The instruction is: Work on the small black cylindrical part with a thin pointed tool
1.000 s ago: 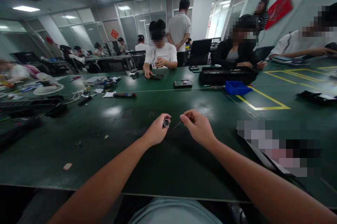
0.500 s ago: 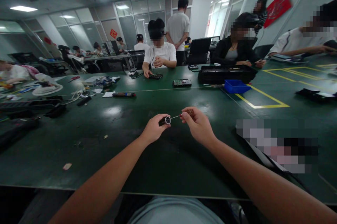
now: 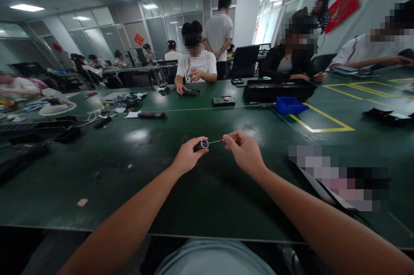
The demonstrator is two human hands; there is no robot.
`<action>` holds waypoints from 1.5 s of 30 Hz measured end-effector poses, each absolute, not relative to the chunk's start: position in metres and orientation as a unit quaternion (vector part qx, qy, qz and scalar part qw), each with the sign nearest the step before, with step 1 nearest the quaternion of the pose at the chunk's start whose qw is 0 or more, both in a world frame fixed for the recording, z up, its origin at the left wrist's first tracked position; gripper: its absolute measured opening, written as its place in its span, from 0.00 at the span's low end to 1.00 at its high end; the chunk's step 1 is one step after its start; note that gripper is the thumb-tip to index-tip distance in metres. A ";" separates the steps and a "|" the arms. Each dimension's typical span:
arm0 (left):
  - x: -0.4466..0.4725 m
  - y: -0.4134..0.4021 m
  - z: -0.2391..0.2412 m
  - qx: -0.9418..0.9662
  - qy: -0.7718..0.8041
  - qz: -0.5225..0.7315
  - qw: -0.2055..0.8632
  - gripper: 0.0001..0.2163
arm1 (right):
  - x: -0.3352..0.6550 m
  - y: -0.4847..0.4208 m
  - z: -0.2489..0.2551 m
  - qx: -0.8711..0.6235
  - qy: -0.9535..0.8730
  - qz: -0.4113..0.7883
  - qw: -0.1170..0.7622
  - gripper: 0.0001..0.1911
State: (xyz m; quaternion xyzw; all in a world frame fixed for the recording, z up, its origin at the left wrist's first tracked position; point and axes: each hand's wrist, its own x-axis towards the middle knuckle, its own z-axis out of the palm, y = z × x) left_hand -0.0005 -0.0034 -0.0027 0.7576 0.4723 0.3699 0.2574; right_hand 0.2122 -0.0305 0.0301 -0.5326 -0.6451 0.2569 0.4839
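Observation:
Between the thumb and fingers of my left hand (image 3: 188, 156) sits a small dark cylindrical part (image 3: 202, 145) with a pale ring round its end, which faces me and slightly right. My right hand (image 3: 243, 150) is closed round the handle of a screwdriver (image 3: 215, 142). Its thin metal shaft points left, with the tip at or against the ringed end of the part; exact contact is too small to tell. My fingers hide most of the handle, though a reddish collar shows. Both hands are held above the green table (image 3: 207, 206).
Ahead lie a hard drive (image 3: 224, 101), a blue tray (image 3: 289, 105), a long black housing (image 3: 278, 90) and a dark pen-like tool (image 3: 152, 115). Cables and parts clutter the left. A blurred flat item (image 3: 336, 180) lies right of my forearm. A co-worker (image 3: 196, 66) sits opposite.
The dark part in my left hand has turned and risen slightly, so its ringed end sits a little further left. The screwdriver shaft lies more level. Both grips are kept.

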 end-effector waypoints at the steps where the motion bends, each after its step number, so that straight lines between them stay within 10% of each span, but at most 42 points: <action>1: -0.001 -0.003 -0.003 0.760 0.470 0.368 0.256 0.18 | 0.213 -0.031 0.030 -0.538 -0.649 0.244 0.478 0.18; 45: -0.003 -0.005 -0.006 0.781 0.454 0.350 0.247 0.18 | 0.211 -0.037 0.034 -0.479 -0.714 0.262 0.439 0.14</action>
